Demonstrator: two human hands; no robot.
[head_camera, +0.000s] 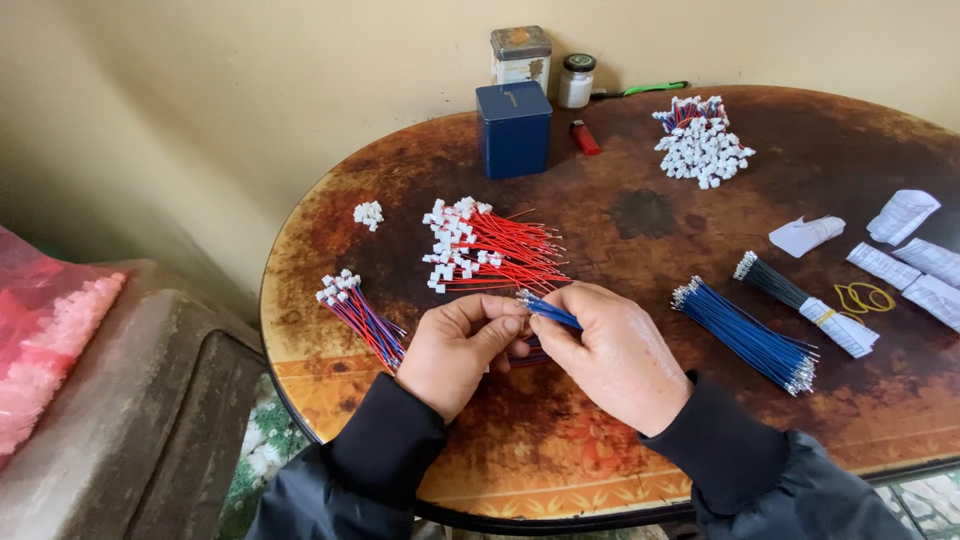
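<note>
Both hands meet over the desk (640, 215): right hand (617, 352) pinches blue wires (548, 311), left hand (462, 347) pinches their tips. Red wire pile (490, 248) lies at twelve o'clock.

You've got 2 hands (540, 345) on 1 blue wire clump (548, 311); beyond: 1 red-wire pile (490, 250), 2 connector heaps (703, 150), 3 containers (513, 128), 1 lighter (585, 137); right: 2 wire bundles (745, 335), approx. 5 paper wraps (905, 215).
</note>
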